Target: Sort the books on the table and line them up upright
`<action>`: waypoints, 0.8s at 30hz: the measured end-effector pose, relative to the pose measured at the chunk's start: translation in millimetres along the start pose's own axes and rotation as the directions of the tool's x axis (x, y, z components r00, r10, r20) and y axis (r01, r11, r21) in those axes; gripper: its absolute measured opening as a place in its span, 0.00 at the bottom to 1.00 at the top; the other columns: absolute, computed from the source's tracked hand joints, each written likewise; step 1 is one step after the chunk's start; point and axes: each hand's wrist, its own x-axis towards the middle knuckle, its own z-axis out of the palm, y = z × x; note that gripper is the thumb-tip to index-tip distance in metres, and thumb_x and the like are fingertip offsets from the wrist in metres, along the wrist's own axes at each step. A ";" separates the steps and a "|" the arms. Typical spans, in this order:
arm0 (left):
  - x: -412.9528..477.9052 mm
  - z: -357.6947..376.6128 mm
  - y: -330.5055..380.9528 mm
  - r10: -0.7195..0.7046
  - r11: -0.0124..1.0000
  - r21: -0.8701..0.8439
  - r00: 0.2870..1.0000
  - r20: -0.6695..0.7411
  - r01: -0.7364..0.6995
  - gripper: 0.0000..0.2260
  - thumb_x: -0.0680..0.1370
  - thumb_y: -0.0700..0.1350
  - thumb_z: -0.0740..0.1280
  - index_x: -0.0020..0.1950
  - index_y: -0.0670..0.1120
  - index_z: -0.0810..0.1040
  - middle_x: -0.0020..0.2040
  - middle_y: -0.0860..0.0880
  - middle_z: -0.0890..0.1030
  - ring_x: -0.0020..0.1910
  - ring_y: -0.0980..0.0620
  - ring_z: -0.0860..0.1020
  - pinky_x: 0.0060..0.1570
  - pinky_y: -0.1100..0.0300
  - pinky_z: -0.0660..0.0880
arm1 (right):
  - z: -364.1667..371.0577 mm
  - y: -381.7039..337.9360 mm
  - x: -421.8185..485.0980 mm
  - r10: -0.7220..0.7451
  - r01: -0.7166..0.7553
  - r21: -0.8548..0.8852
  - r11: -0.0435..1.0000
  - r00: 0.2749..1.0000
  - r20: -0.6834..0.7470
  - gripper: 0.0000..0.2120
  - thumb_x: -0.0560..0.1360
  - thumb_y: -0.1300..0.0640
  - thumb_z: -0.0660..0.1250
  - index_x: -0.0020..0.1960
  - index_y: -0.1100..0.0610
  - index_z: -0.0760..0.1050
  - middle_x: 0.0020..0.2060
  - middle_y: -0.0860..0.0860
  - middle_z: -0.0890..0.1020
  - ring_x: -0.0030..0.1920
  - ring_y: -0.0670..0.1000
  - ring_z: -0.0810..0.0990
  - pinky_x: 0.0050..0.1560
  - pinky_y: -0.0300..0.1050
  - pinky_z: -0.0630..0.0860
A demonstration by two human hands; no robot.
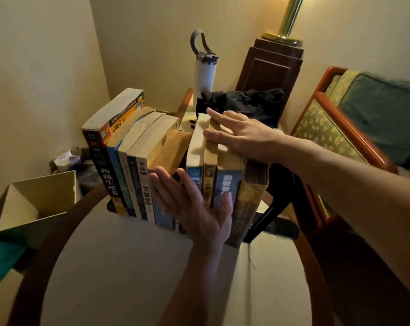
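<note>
Books stand spine-out in one row across the far side of the table, mid-frame, long axes roughly vertical. The row isn't closed. The left group tips right, with the tan book at its end sagging over a dark gap. The right group stands near straight on the other side. Your left hand is flat, fingers straight, pressed against the spines right at the gap, gripping nothing. Your right hand is flat too, palm down, fingers spread over the top edges of the right group, resting rather than clamping. Key relation: the gap lies just ahead of your left fingertips and frame-left of your right hand, so a closing push would run sideways along the row, across the books' long axes. Your right hand is nearer the block that looks due to move; your left is placed to hold the spines flush. My read: late stage, squaring up. Risk: a push from the top only could tip the right group instead of sliding it. The black bookend sits at the row's right end; can't tell if it's touching the last book. Behind the row: white bottle, black cloth. Cardboard box is lower left, off the table.
</note>
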 end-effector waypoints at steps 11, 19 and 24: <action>-1.2 3.3 -3.9 0.027 1.000 0.006 1.000 -0.004 -0.027 0.34 0.81 0.65 0.48 0.82 0.51 0.42 0.78 0.37 0.50 0.79 0.32 0.49 0.72 0.28 0.51 | 6.9 8.4 1.7 -0.049 0.053 0.054 0.997 0.996 -0.073 0.35 0.75 0.26 0.50 0.79 0.33 0.49 0.79 0.47 0.57 0.78 0.56 0.56 0.64 0.47 0.58; -8.5 -0.1 -1.1 0.001 1.000 -0.009 0.999 0.048 -0.001 0.36 0.80 0.66 0.49 0.82 0.51 0.40 0.78 0.37 0.49 0.79 0.34 0.47 0.74 0.29 0.48 | 15.3 16.1 0.3 -0.003 0.010 0.035 0.999 0.977 -0.211 0.33 0.76 0.25 0.41 0.78 0.33 0.51 0.80 0.44 0.56 0.80 0.55 0.51 0.73 0.74 0.39; -22.0 2.4 -0.9 0.034 0.999 0.003 0.993 0.117 -0.034 0.38 0.80 0.68 0.50 0.82 0.50 0.40 0.82 0.46 0.41 0.80 0.36 0.46 0.74 0.30 0.49 | 25.5 19.4 -3.8 0.064 -0.018 0.169 0.985 0.962 -0.267 0.35 0.75 0.23 0.44 0.78 0.34 0.55 0.81 0.45 0.52 0.81 0.54 0.49 0.75 0.70 0.47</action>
